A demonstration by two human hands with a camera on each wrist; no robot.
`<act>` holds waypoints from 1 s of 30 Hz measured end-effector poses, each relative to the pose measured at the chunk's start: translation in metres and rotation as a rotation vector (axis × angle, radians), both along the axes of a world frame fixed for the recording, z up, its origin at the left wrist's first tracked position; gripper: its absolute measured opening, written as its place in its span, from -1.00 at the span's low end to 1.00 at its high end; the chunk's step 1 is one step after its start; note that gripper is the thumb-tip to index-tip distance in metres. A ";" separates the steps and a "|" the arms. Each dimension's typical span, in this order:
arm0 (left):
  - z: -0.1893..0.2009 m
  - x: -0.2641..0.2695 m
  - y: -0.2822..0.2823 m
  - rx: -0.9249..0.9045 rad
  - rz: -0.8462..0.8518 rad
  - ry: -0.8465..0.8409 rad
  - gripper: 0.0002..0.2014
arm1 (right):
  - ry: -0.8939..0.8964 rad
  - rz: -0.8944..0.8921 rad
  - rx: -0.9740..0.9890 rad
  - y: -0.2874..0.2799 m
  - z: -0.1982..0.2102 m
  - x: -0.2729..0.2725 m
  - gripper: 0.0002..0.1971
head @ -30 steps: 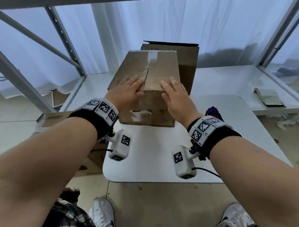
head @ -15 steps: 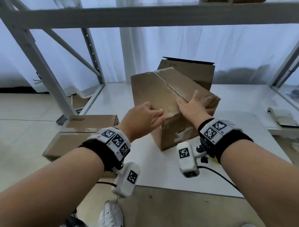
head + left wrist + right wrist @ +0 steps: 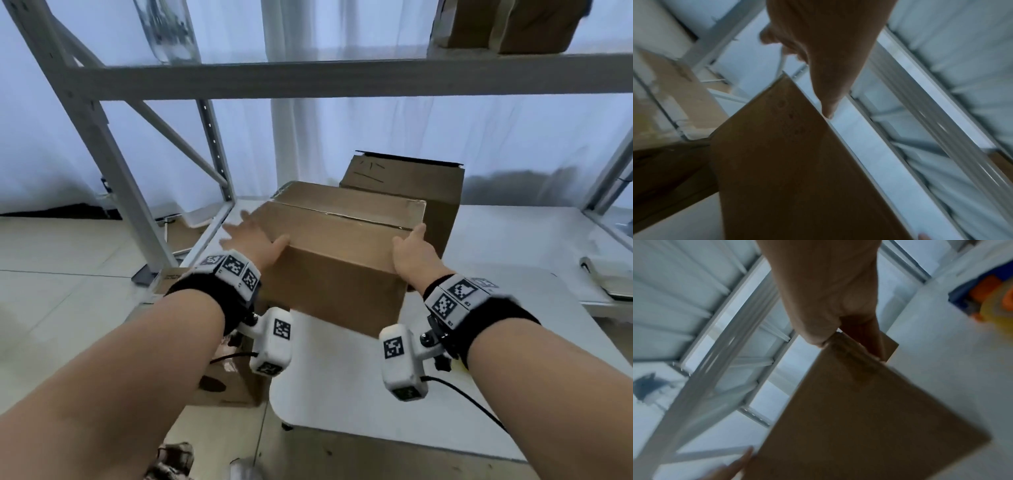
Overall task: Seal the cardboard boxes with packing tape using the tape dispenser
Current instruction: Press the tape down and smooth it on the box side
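A brown cardboard box (image 3: 342, 260) with a shiny tape strip along its top seam is held between both hands, tilted above the white table (image 3: 342, 383). My left hand (image 3: 251, 240) presses flat against the box's left side, fingers spread and straight, thumb on the top edge; the left wrist view shows the box (image 3: 797, 170) under the left hand (image 3: 826, 65). My right hand (image 3: 416, 248) grips the right end. In the right wrist view the right hand (image 3: 838, 313) pinches a corner of the box (image 3: 869, 418). The blue, orange and yellow tape dispenser (image 3: 992, 295) lies on the table, blurred.
A second, taller cardboard box (image 3: 411, 181) stands just behind the held one. A grey metal shelf beam (image 3: 342, 78) crosses overhead, with its upright (image 3: 113, 178) at left. Flattened boxes (image 3: 219, 383) lie on the floor at left. A notebook (image 3: 609, 277) lies at the right.
Both hands left the top seam and took the box by its ends. The box turned crosswise and came nearer. The head view tilted up, showing the shelf beam.
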State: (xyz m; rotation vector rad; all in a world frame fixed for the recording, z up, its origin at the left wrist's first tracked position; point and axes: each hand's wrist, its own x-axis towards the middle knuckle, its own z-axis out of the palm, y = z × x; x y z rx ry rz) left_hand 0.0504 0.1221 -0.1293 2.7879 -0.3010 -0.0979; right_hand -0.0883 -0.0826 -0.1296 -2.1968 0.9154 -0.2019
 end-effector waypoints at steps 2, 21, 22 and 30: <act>-0.018 0.023 0.001 -0.290 0.122 0.195 0.01 | -0.053 -0.044 0.091 0.003 -0.008 0.014 -0.39; -0.028 0.193 0.028 -0.616 0.509 -0.171 0.05 | -0.292 0.277 0.068 0.008 -0.029 0.217 -0.29; -0.029 0.197 0.027 -0.630 0.501 -0.168 0.09 | -0.310 0.283 0.075 0.010 -0.032 0.225 -0.28; -0.104 0.240 0.039 -0.491 0.478 -0.039 0.04 | -0.140 0.340 0.041 0.016 -0.107 0.302 -0.24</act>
